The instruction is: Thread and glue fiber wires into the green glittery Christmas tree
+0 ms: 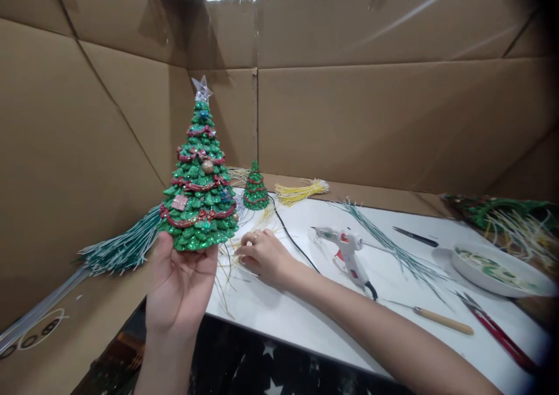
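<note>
My left hand (181, 284) holds up a green glittery Christmas tree ornament (201, 179) by its base, fingers and thumb around the underside. The tree stands upright, with red garlands, small baubles and a clear star on top. Low over the white table, my right hand (266, 258) has its fingers curled, beside thin yellowish wires (225, 296); what lies between the fingertips is hidden. A smaller green tree (255, 186) stands on the table behind my right hand.
Cardboard walls (393, 115) enclose the table. Yellow wires (301, 191) lie at the back, green-white wires (122, 246) at left. On the right are a glue gun (347, 249), green wires (384, 237), tweezers (414, 236), a wooden-handled tool (443, 320), red scissors (498, 331) and a white bowl (502, 287).
</note>
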Demonstrator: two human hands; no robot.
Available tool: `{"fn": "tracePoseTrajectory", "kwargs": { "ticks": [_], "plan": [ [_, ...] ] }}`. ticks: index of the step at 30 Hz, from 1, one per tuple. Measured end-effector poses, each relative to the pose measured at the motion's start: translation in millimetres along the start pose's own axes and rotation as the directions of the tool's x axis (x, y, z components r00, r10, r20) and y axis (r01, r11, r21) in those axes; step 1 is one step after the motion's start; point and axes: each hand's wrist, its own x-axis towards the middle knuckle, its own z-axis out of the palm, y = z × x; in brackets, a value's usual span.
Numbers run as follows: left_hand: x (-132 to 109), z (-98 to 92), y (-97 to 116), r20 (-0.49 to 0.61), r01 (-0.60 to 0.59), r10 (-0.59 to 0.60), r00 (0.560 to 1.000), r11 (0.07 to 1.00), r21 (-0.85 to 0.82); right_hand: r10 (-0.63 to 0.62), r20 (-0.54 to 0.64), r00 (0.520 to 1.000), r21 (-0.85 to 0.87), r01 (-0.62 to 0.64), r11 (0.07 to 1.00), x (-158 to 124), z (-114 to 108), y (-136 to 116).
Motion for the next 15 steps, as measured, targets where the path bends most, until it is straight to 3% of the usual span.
{"fn": "tracePoseTrajectory", "kwargs": {
  "ticks": [6,10,13,15],
  "plan": [
    [-2,-3.6,5,0.076,-0.106,0.103,0.992,0.993,0.046,-0.036,-0.108,0.993,0.165,0.054,0.985,3,8,1],
    [-2,-2.8,5,0.089,-0.146,0.140,0.986,0.987,0.064,0.046,-0.262,0.964,0.346,0.049,0.937,5,-3,1],
    [-2,-2.3,2,0.093,-0.171,0.162,0.982,0.981,0.092,0.161,-0.424,0.891,0.471,0.066,0.880,10,-25,0],
    [-1,-2.9,-1,0.095,-0.185,0.175,0.980,0.976,0.111,0.229,-0.543,0.808,0.523,0.112,0.845,13,-49,-4]
  ]
}}
